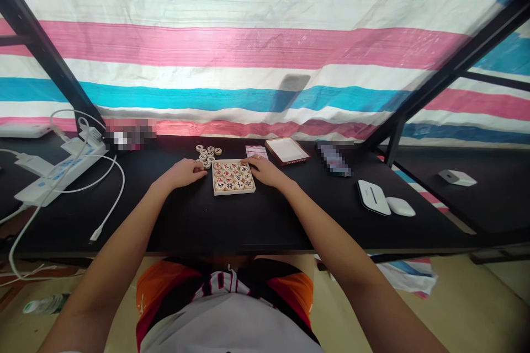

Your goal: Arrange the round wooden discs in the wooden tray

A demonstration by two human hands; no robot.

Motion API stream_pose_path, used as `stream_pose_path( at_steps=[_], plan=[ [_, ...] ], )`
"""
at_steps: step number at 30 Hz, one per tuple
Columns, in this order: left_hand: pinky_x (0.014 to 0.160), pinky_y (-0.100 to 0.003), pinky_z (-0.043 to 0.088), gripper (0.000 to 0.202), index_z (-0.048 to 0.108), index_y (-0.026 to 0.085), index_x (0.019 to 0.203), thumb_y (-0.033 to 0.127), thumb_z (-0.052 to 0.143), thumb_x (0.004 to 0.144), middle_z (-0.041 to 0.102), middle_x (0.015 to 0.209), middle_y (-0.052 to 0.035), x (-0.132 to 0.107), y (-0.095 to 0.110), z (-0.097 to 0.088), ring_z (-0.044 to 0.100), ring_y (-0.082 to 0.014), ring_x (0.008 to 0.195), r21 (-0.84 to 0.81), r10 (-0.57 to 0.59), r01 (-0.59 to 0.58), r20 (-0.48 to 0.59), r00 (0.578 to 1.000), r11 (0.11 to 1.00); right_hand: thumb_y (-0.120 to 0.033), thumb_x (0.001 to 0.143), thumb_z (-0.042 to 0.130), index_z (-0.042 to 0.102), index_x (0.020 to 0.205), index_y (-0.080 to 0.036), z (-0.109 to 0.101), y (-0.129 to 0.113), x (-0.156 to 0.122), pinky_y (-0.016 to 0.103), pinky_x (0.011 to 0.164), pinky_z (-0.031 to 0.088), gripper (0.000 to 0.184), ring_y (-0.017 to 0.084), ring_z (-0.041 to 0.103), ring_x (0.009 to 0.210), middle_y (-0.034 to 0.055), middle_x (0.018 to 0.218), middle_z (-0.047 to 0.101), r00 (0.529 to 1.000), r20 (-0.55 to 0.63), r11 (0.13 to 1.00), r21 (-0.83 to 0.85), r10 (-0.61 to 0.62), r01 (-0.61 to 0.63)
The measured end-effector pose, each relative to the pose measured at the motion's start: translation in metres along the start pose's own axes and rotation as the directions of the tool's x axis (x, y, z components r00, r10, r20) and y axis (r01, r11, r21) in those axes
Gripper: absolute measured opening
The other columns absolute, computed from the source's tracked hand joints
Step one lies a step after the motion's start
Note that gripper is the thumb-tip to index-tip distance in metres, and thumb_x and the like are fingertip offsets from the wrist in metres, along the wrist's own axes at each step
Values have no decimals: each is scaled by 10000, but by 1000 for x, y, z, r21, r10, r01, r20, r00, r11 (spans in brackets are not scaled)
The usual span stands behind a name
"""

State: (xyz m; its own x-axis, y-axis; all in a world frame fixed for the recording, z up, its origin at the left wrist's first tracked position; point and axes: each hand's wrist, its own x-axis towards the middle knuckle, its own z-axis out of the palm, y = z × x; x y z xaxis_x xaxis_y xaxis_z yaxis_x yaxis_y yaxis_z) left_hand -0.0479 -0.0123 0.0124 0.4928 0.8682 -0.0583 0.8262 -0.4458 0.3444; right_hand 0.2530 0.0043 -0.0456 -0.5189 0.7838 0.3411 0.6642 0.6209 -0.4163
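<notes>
A shallow cream box [234, 193] stands in the middle of the black desk, filled with rows of round Chinese chess pieces [227, 173] bearing red and black characters. Beyond its far left corner lie several loose Chinese chess pieces [202, 157]. My left hand [188, 172] rests on the desk left of the box, fingers curled together beside the nearest loose pieces; whatever is in them is hidden. At the box's far right corner, the fingertips of my right hand [268, 170] are closed on a piece in the top row.
Behind my right hand are a printed paper card [256, 151] and an open box lid [287, 150]. Farther right lie a blurred phone [333, 159], a white-topped case [374, 197] and a white mouse-like object [401, 207]. A power strip [62, 176] with white cables occupies the left.
</notes>
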Motion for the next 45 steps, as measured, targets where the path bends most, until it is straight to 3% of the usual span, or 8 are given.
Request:
stream_pose_path(
  at_steps=[7,12,19,26,30,35,45],
  plan=[
    [745,-285,449,396,675,186,1067,406,452,826,662,885,-54,8,-10,12,603,-205,822,0,119,-120,-53,991,993,-100,858,464,601,1221,-174,-2,-4,0,391,957,443,395,223,559,1051,123,1120,606,1000,23,1000,-2,15,-15],
    [930,-361,427,479,617,189,1214,445,456,843,617,1092,-102,11,-15,19,550,-259,1036,75,114,-106,-108,988,992,-106,860,470,599,1224,-183,-2,-5,1,389,958,441,393,215,563,1043,118,1118,605,999,23,1000,-9,24,-24],
    [945,-386,425,456,619,185,1204,432,436,868,602,1103,-109,13,-18,23,536,-263,1056,109,124,-110,-135,983,988,-104,858,465,596,1229,-197,0,-1,1,381,951,444,405,214,556,1055,108,1128,610,1000,19,1000,-1,14,-14],
    [860,-309,455,309,690,203,934,388,451,869,655,953,-53,3,3,14,591,-202,933,-1,215,-223,-261,941,975,-98,858,465,600,1223,-190,-3,-5,1,378,956,441,400,211,560,1050,114,1134,607,999,23,1000,-3,25,-24],
    [882,-310,441,359,700,216,949,509,560,796,647,974,-48,-4,21,10,581,-214,953,-25,307,-314,-160,938,949,-97,856,470,602,1219,-176,-2,-5,1,387,957,440,395,220,560,1050,124,1127,606,1000,23,1000,3,20,-20],
    [937,-327,410,361,723,233,930,525,579,774,636,1028,-59,-4,25,10,564,-229,997,-71,295,-300,-71,953,951,-96,855,466,598,1225,-190,-2,-4,1,386,958,441,404,214,560,1042,113,1125,601,1000,14,1000,5,14,-14],
    [953,-342,405,363,715,216,916,511,620,728,609,1055,-59,-2,24,12,553,-238,1020,-133,288,-292,-45,956,947,-91,852,468,598,1226,-201,-3,-5,0,379,951,446,411,207,561,1042,103,1122,608,1000,20,1000,8,18,-18]
  ],
)
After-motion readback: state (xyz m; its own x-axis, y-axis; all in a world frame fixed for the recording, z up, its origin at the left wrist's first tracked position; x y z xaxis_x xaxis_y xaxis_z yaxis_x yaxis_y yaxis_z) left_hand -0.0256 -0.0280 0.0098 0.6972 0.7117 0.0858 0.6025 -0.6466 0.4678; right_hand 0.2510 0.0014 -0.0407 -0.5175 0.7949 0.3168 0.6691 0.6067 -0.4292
